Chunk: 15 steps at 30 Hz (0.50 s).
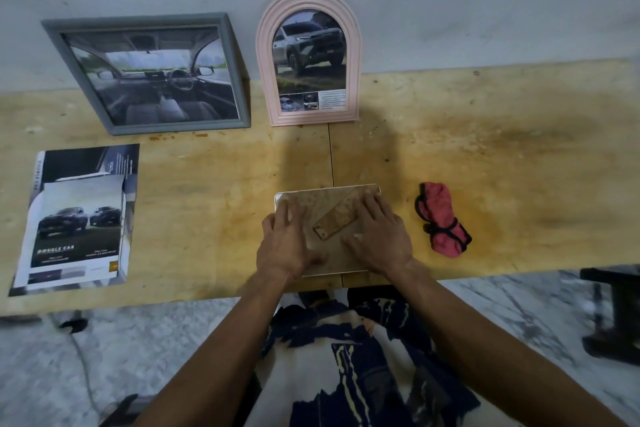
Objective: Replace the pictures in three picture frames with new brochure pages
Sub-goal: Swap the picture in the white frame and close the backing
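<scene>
frames: three total. Grey rectangular wooden-look frame (145, 74) upper left holds a car-interior photo, pink arched ribbed frame (309, 57) top centre holds a truck page
third one: white-edged frame (320, 206) face down at centre, speckled brown backboard up
hands: left hand (289, 246) and right hand (375, 236) flat on it, fingers (367, 206) spread
brochure pages (78, 218): glossy stack, left on the scuffed plywood tabletop (502, 149)
red cloth bundle (443, 220): one, right of centre

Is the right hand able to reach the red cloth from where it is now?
Probably yes. The right hand rests on the face-down frame, and the red cloth lies just to its right on the table, with nothing between them.
</scene>
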Each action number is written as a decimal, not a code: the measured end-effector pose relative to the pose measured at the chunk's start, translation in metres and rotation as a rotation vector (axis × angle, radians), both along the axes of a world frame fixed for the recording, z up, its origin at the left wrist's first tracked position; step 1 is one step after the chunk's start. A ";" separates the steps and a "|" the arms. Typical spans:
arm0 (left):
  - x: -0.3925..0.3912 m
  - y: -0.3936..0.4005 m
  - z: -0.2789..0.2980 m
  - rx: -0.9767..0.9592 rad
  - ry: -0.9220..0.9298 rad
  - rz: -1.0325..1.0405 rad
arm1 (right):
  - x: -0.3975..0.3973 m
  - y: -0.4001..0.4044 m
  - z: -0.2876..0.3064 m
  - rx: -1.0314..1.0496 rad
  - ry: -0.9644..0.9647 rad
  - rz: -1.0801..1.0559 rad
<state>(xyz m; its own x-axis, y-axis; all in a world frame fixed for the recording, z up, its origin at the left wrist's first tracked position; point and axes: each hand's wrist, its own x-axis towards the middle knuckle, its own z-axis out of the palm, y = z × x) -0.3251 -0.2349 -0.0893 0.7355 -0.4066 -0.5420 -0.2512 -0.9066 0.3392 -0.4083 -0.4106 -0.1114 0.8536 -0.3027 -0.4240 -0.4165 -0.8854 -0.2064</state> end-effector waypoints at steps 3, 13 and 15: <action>0.000 -0.001 -0.002 0.022 -0.013 -0.003 | 0.002 0.000 0.001 0.019 0.006 -0.001; 0.012 -0.001 0.000 0.082 -0.027 -0.061 | 0.009 -0.007 0.004 0.057 0.021 0.013; 0.012 0.001 0.002 0.089 -0.029 -0.075 | 0.008 -0.008 0.004 0.046 0.031 0.035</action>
